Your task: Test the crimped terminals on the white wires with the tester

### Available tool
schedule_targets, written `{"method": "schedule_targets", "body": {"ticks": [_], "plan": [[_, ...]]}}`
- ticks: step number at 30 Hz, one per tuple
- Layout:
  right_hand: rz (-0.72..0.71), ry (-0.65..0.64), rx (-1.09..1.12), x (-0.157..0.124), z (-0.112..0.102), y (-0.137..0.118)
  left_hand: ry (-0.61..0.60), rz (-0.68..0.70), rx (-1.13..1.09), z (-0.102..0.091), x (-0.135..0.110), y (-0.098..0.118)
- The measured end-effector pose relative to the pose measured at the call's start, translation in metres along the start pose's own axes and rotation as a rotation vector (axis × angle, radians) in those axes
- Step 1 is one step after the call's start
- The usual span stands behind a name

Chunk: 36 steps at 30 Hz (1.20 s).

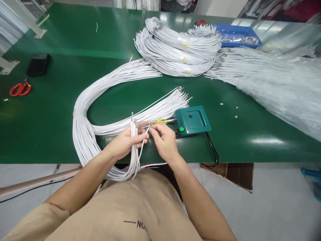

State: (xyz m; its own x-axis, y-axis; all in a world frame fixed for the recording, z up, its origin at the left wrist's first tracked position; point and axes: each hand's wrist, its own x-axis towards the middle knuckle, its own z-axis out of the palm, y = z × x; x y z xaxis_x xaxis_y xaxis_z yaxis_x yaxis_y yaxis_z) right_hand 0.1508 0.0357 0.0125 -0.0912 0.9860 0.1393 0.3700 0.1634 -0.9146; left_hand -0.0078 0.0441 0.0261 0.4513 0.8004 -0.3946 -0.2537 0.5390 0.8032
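My left hand is closed around a small bunch of white wires, their tips pointing up above the thumb. Between thumb and fingertips of my right hand is the upper end of a single white wire, which slants away from the bunch. Just beyond the fingertips, a thin metal shaft with a yellow part sticks out of a small green machine that has a lit green button. Behind my left hand lies a large curved bundle of white wires, its cut ends fanned out near the machine.
Coiled white wire bundles lie at the back, beside a blue tray of small metal pieces. Plastic-covered wires spread over the right. Red-handled scissors and a black case rest on the left. A black cable hangs over the front edge.
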Motion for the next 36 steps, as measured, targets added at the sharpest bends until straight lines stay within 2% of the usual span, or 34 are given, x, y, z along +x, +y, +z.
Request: {"method": "schedule_targets", "body": {"ticks": [3, 5, 10, 13, 15, 17, 25, 30, 36], "plan": [[-0.265, -0.018, -0.466, 0.002, -0.004, 0.004, 0.003, -0.058, -0.11, 0.0, 0.008, 0.002], [-0.351, -0.078, -0.687, 0.007, -0.011, 0.003, 0.024, -0.037, -0.091, 0.0, 0.015, 0.0], [-0.33, -0.074, -0.971, 0.03, -0.041, -0.003, 0.124, 0.074, 0.109, -0.003, 0.034, -0.012], [-0.301, -0.208, -1.052, 0.042, -0.056, 0.0, 0.152, 0.101, 0.202, -0.004, 0.041, -0.017], [-0.298, -0.306, -1.071, 0.047, -0.062, 0.004, 0.166, 0.109, 0.247, -0.004, 0.043, -0.018], [-0.301, -0.334, -1.065, 0.049, -0.064, 0.008, 0.181, 0.11, 0.281, -0.002, 0.044, -0.018], [-0.304, -0.293, -0.919, 0.05, -0.062, 0.015, 0.285, 0.086, 0.445, 0.004, 0.046, -0.018], [-0.264, -0.285, -0.83, 0.052, -0.062, 0.009, 0.316, 0.091, 0.491, 0.005, 0.047, -0.019], [-0.129, -0.194, -0.602, 0.061, -0.037, -0.001, 0.349, 0.186, 0.536, 0.006, 0.044, -0.019]]}}
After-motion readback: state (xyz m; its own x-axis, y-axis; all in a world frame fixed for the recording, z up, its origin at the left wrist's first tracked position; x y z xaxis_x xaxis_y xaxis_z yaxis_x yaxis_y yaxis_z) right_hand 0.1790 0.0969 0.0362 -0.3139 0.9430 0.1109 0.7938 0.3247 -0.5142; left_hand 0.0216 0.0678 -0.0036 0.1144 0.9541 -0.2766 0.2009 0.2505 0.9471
